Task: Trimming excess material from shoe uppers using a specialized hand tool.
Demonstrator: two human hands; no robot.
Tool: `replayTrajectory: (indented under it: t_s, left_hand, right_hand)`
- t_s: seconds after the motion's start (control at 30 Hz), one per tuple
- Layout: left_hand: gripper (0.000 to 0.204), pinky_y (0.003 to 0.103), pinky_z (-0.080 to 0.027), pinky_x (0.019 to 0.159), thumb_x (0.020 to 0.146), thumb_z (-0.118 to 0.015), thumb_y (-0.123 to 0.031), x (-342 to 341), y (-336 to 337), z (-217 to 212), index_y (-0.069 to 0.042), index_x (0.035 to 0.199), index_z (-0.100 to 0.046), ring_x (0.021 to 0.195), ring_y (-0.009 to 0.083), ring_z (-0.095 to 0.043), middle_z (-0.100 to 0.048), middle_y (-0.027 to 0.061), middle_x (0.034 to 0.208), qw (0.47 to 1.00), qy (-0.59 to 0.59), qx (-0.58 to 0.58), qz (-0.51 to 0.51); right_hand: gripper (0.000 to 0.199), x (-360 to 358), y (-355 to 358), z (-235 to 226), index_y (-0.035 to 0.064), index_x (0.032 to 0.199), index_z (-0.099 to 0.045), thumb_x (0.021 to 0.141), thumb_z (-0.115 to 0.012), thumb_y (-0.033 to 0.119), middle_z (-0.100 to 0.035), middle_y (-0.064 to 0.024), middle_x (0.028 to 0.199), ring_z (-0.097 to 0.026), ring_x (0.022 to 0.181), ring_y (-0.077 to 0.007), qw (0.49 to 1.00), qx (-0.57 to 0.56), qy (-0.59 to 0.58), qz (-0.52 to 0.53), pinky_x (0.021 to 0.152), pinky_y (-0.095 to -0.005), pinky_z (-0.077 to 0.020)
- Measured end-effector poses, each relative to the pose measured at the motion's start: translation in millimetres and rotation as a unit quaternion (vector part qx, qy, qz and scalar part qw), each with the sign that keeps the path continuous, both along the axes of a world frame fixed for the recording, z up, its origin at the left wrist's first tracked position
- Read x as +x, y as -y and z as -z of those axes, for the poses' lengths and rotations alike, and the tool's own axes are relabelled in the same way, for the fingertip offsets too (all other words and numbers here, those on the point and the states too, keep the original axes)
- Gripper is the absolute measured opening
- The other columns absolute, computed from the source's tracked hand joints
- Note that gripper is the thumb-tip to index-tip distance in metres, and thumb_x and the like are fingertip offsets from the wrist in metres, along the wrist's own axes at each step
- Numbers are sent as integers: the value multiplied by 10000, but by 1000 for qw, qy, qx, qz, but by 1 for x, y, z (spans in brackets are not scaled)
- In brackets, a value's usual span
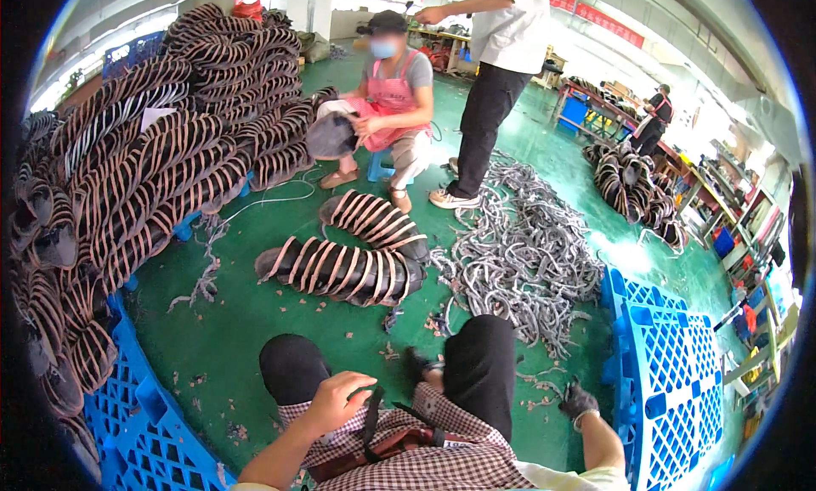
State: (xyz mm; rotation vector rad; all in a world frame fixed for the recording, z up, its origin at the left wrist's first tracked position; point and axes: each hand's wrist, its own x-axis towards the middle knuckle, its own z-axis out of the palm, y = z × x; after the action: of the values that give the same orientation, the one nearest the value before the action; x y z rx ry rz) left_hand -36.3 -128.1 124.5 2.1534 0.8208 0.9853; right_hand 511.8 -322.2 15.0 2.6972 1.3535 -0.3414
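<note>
My bare left hand [338, 400] is over my lap, with the thumb and forefinger curled together at the upper end of a black strap [371, 423]. The strap hangs down over my checked apron [433, 467]. Off to the right, my right hand [579, 402] wears a dark glove and reaches low beside a blue plastic pallet; its fingers look apart, with nothing visible in them. In front of my knees, a bent black tube-like bundle [353, 272], wound with pale pink strips, lies on the green floor [229, 321].
Wrapped bundles [161, 168] are stacked high on the left, by another blue pallet [140, 406]. Grey strips [527, 253] form a heap ahead right, near the right-hand pallet [667, 355]. A seated person [391, 100] holds a dark rounded piece; another person [501, 66] stands alongside.
</note>
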Motion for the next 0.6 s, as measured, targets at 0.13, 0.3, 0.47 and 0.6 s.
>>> replayTrajectory:
  t_s: [0.13, 0.3, 0.47, 0.6]
  left_hand:
    - [142, 372, -458, 802, 751, -543, 10, -43, 27, 20, -10, 882, -593, 892, 285, -576, -617, 116, 926, 954, 84, 104, -269]
    - [277, 354, -395, 900, 828, -487, -26, -124, 40, 155, 16, 1101, -507, 1038, 243, -498, -506, 127, 1157, 813, 156, -119, -549]
    - [271, 344, -401, 878, 830, -494, -51, -178, -6, 172, 5, 1094, -514, 1018, 230, -505, -515, 118, 1138, 811, 154, -111, -553]
    - [267, 337, -406, 861, 831, -499, -71, -193, -42, 187, -4, 1089, -520, 1001, 220, -510, -523, 112, 1122, 815, 139, -143, -543]
  right_hand:
    - [500, -1, -64, -59, 113, 1041, -512, 643, -706, 344, -618, -186, 937, -592, 887, -358, 999, 26, 29, 17, 714, -446, -477]
    - [483, -12, -80, -83, 110, 1084, -489, 683, -666, 314, -629, -173, 923, -608, 841, -371, 994, -7, 71, 82, 722, -452, -479]
    - [442, -6, -55, -3, 89, 1096, -520, 776, -552, 393, -569, -208, 1071, -566, 970, -371, 994, -87, -4, 72, 779, -437, -475]
    - [564, 12, 0, 117, 67, 1153, -491, 811, -456, 514, -540, -196, 1147, -524, 1063, -332, 953, -72, 62, -289, 859, -415, -437]
